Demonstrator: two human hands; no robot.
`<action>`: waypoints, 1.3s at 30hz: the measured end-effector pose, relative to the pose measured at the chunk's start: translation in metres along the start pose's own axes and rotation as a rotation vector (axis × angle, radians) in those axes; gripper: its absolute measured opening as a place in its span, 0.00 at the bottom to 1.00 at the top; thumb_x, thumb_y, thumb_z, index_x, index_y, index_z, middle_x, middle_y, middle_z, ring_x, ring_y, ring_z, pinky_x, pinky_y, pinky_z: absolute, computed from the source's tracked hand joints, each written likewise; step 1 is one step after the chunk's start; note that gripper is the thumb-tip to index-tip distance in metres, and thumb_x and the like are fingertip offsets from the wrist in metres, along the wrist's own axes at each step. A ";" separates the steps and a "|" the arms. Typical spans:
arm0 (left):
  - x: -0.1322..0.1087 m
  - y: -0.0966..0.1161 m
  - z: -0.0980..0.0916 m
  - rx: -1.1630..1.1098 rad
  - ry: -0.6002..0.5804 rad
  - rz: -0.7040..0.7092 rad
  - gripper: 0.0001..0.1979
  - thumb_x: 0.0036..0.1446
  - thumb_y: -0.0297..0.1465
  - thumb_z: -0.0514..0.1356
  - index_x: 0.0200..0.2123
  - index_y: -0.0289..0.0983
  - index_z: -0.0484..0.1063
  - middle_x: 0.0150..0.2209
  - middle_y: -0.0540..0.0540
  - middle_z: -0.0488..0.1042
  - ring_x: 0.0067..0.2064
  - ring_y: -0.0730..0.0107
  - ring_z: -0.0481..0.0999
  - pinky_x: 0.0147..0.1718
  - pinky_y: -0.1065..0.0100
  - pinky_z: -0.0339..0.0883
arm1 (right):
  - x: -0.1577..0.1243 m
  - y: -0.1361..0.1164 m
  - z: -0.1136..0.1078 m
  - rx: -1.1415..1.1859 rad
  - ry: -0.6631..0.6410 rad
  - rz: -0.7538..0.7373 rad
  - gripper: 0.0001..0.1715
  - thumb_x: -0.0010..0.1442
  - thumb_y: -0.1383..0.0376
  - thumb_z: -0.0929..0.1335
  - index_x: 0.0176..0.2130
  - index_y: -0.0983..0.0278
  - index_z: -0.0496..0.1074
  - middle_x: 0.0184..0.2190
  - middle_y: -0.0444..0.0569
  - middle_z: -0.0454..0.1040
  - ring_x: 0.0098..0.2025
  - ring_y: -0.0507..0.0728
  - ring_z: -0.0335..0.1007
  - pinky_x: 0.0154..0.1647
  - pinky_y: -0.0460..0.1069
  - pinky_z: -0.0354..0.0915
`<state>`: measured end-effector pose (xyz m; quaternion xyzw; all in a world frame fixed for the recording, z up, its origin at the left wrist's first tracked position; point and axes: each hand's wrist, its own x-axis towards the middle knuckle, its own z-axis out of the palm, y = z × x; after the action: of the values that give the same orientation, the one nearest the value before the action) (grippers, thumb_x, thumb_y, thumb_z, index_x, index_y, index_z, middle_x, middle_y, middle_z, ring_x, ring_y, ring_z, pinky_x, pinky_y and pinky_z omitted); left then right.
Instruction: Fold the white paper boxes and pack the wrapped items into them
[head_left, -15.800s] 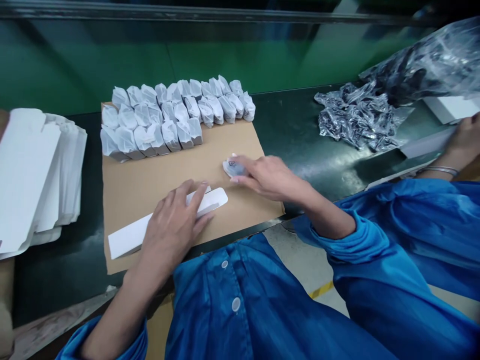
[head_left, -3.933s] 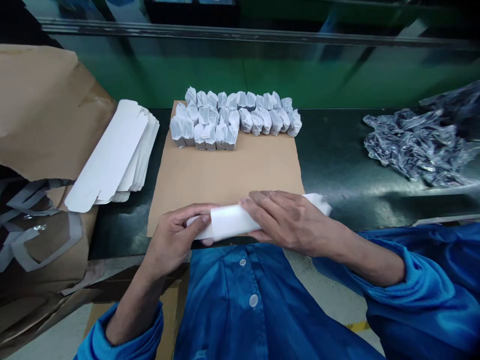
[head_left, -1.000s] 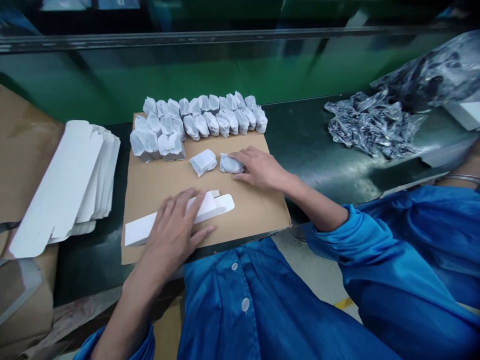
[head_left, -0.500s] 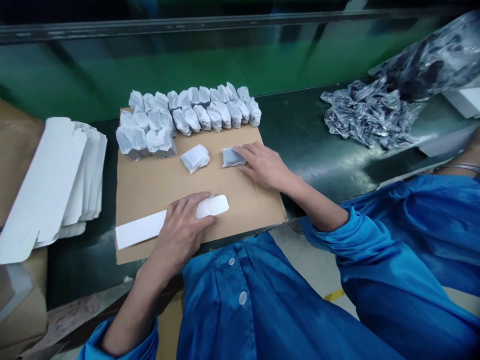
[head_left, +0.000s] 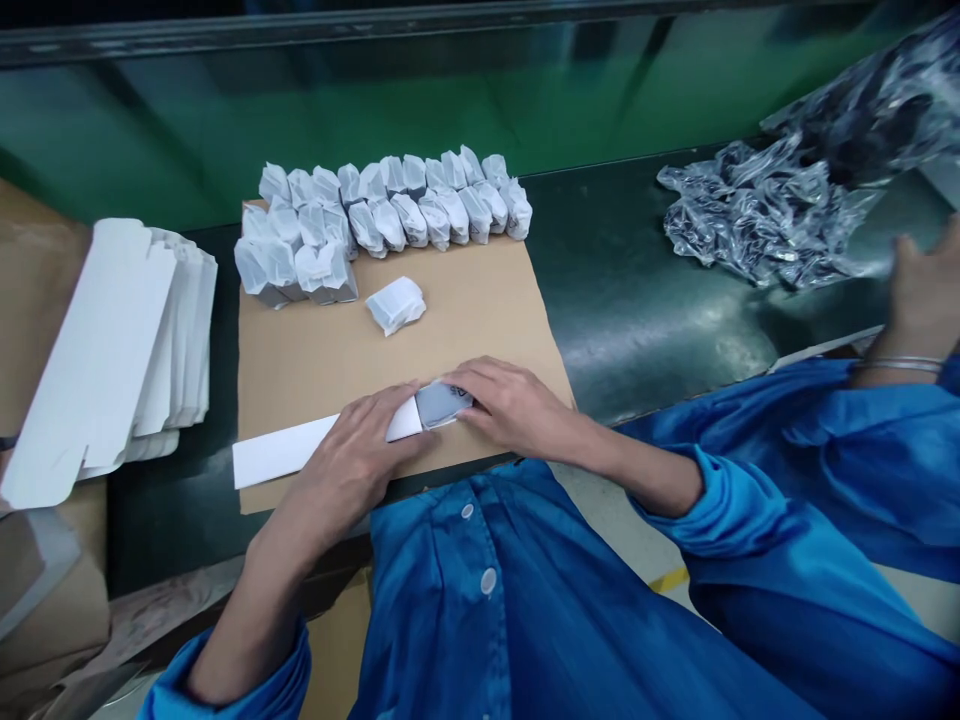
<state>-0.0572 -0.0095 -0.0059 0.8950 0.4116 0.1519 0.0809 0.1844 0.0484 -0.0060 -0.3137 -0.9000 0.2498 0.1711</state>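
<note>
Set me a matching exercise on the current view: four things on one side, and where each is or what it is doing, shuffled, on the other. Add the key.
1. left hand
2. right hand
3. stack of flat white cartons
4. heap of crinkled clear plastic

A. beyond the right edge of the cardboard sheet
B. holding a grey packet at a box end
C. beyond the sheet's left edge
D. laid over the long white box

Pairs: 1-D, 2-B, 3-C, 4-A

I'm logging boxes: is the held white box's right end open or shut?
Open: the right hand holds a grey packet at the mouth of the white box.
</note>
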 end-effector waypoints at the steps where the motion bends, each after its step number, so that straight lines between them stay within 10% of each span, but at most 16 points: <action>1: -0.001 0.000 0.001 0.007 0.001 0.005 0.19 0.63 0.21 0.51 0.48 0.45 0.76 0.64 0.39 0.63 0.64 0.54 0.64 0.55 0.52 0.67 | -0.001 -0.004 0.010 -0.045 0.025 -0.008 0.17 0.66 0.70 0.64 0.54 0.70 0.68 0.47 0.60 0.74 0.50 0.62 0.70 0.51 0.59 0.69; 12: -0.013 0.000 0.005 0.044 0.186 -0.188 0.16 0.61 0.24 0.58 0.52 0.40 0.65 0.60 0.36 0.66 0.60 0.54 0.70 0.52 0.55 0.73 | 0.014 -0.026 0.019 0.766 0.128 0.370 0.25 0.62 0.75 0.64 0.58 0.63 0.64 0.52 0.53 0.74 0.47 0.52 0.74 0.52 0.52 0.73; 29: -0.019 0.031 0.008 0.066 0.425 -0.264 0.30 0.57 0.31 0.66 0.60 0.40 0.59 0.52 0.36 0.71 0.55 0.55 0.74 0.51 0.56 0.72 | 0.008 -0.034 0.033 0.584 0.250 0.248 0.18 0.59 0.71 0.70 0.50 0.63 0.72 0.46 0.49 0.77 0.45 0.53 0.74 0.48 0.50 0.73; 35: -0.008 0.031 -0.001 0.205 0.307 -0.470 0.12 0.61 0.37 0.60 0.45 0.39 0.73 0.40 0.44 0.81 0.39 0.60 0.80 0.39 0.63 0.68 | -0.001 -0.032 0.043 0.426 0.308 0.042 0.17 0.63 0.70 0.68 0.52 0.61 0.70 0.48 0.51 0.76 0.52 0.57 0.72 0.54 0.55 0.70; 39: -0.007 0.037 0.010 0.264 0.469 -0.472 0.08 0.61 0.33 0.60 0.43 0.38 0.74 0.35 0.45 0.81 0.34 0.63 0.78 0.35 0.65 0.65 | -0.003 -0.037 0.046 0.470 0.305 0.086 0.19 0.61 0.72 0.68 0.51 0.61 0.70 0.49 0.51 0.76 0.53 0.56 0.72 0.55 0.54 0.70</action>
<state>-0.0317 -0.0391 -0.0067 0.7187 0.6306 0.2757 -0.0993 0.1478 0.0054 -0.0229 -0.3374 -0.7670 0.4087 0.3617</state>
